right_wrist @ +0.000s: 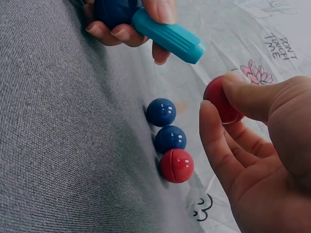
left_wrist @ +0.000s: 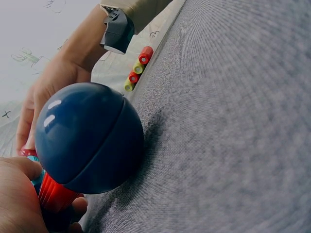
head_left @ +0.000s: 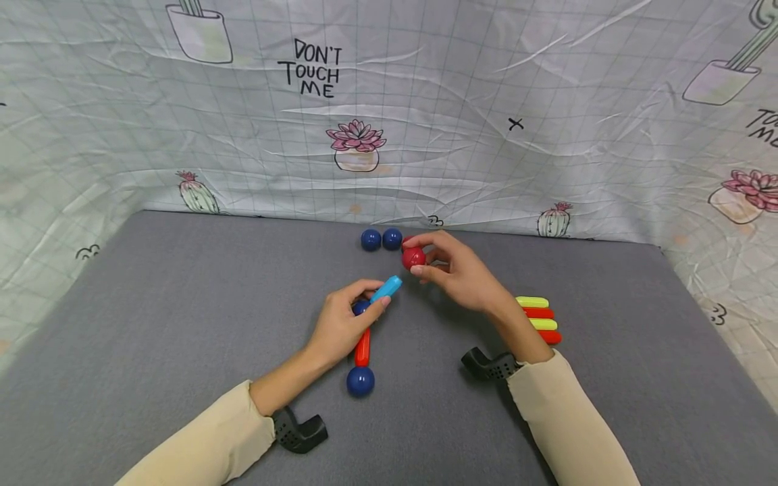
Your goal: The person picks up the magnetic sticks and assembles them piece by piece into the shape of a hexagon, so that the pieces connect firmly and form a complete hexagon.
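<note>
My left hand (head_left: 339, 329) holds a joined piece. It has a blue ball (head_left: 360, 381) at the near end, a red ribbed stick (head_left: 362, 349), a second blue ball (head_left: 360, 308) partly behind the fingers, and a light blue stick (head_left: 387, 288) angling up to the right. Between thumb and fingertips, my right hand (head_left: 463, 275) pinches a red ball (head_left: 414, 258). That ball is just beyond the free end of the light blue stick; the right wrist view shows a gap between them. In the left wrist view the near blue ball (left_wrist: 90, 138) covers much of the piece.
Two loose blue balls (head_left: 371, 239) and another red ball (right_wrist: 176, 165) lie in a row at the back of the grey table (head_left: 182, 324). Several yellow and red sticks (head_left: 543, 324) lie side by side beyond the right forearm. A printed cloth (head_left: 450, 155) hangs behind the table.
</note>
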Available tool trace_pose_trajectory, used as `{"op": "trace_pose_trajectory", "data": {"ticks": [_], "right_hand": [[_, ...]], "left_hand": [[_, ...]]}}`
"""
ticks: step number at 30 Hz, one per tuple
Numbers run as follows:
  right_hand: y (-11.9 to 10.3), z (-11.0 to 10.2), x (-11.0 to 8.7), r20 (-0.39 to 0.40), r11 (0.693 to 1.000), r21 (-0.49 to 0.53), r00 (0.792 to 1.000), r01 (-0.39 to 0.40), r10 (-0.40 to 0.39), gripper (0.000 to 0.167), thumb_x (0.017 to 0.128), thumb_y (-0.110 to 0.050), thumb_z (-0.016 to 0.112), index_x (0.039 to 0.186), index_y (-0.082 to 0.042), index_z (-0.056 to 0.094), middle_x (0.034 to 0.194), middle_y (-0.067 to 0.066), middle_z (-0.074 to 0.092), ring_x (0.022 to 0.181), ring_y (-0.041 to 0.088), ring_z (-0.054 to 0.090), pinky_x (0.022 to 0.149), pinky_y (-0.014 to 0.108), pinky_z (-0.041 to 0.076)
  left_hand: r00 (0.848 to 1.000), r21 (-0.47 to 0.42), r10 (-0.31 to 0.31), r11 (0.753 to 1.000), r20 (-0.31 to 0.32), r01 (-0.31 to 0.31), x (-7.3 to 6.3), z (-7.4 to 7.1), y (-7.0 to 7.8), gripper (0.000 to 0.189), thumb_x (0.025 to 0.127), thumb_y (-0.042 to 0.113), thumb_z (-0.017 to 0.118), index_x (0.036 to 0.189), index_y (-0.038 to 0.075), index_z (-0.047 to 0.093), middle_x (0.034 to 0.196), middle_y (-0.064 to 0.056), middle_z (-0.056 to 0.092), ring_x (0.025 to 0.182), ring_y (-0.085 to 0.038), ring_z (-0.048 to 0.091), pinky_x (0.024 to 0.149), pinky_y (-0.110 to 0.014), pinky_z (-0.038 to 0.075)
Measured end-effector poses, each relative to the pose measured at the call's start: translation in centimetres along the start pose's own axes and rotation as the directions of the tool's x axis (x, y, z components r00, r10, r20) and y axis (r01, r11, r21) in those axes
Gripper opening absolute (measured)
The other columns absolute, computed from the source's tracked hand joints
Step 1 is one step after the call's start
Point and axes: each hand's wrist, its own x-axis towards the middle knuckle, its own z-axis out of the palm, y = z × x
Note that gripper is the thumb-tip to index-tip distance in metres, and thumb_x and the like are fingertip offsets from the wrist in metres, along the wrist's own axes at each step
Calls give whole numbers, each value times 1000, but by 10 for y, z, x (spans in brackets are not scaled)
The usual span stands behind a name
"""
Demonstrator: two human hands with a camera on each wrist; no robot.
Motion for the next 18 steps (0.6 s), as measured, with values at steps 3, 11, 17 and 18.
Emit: {"op": "trace_pose_trajectory", "data": {"ticks": [3, 11, 17, 18], "right_hand": [[-2, 1, 0, 18, 1000, 1, 1000, 17, -17, 35, 90, -11, 67, 124, -14, 59, 119, 3, 51, 87, 22, 59, 69, 45, 52], [-7, 3, -1, 51, 999, 2, 998, 48, -48, 38, 87, -7, 70, 123, -9, 57, 121, 6, 50, 90, 23, 58, 71, 34, 52], [-5, 5, -1, 91, 996, -10, 992, 88, -87, 36, 87, -7, 70, 120, -11, 57, 119, 3, 50, 90, 21, 58, 73, 37, 53], [-5, 6, -1, 95, 996, -13, 991, 92, -90, 36, 87, -7, 70, 120, -11, 57, 119, 3, 50, 89, 21, 59, 73, 38, 53]], "left_hand": [[1000, -1, 4, 1000, -1, -4, -1, 0, 2, 18, 90, 2, 65, 106, -5, 66, 85, -11, 63, 71, -19, 54, 63, -24, 43], [1000, -10, 10, 1000, 2, -10, 0, 0, 0, 18, 90, 2, 65, 107, -5, 66, 85, -11, 63, 69, -19, 54, 62, -24, 41], [1000, -24, 4, 1000, 2, -4, 0, 0, 0, 16, 90, 1, 64, 104, -6, 66, 82, -12, 63, 66, -20, 55, 59, -25, 42], [1000, -27, 3, 1000, 3, -3, 1, 0, 0, 15, 90, 1, 64, 104, -6, 66, 81, -12, 63, 65, -20, 56, 59, -25, 43]]}}
